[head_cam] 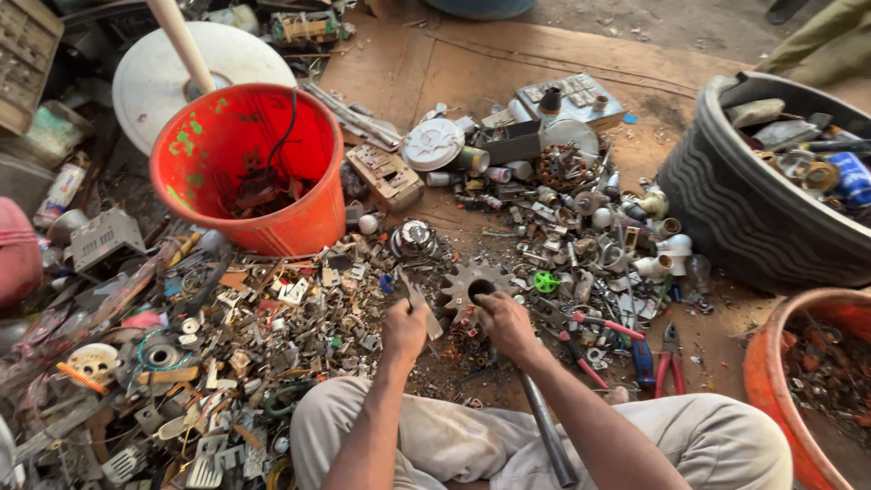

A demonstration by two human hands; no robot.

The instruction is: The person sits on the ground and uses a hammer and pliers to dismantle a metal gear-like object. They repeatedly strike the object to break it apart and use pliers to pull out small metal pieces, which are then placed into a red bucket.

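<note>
Left hand (405, 328): closed around a small flat metal piece (418, 304), its tip poking up and toward the gear.
Right hand (505, 327): wrapped tight on the upper end of a dark metal rod (547, 426), which runs back down across the lap.
Gear (472, 289): a grey toothed wheel with a round centre hole, lying on the floor just ahead of both hands, the right hand's knuckles touching its near edge, the left hand just beside it.
Scrap heap (263, 318): small metal bits, brackets and plates spread on the floor to the left of the hands.
Orange bucket (247, 168): upright beyond the heap, well apart from the hands, with dark wire inside.
Pliers (670, 358): red-handled, on the floor to the right of the right arm.
Black tub (753, 209): far right, holding cans and mixed scrap.
Knees (699, 436): light trousers, on either side of the arms.
</note>
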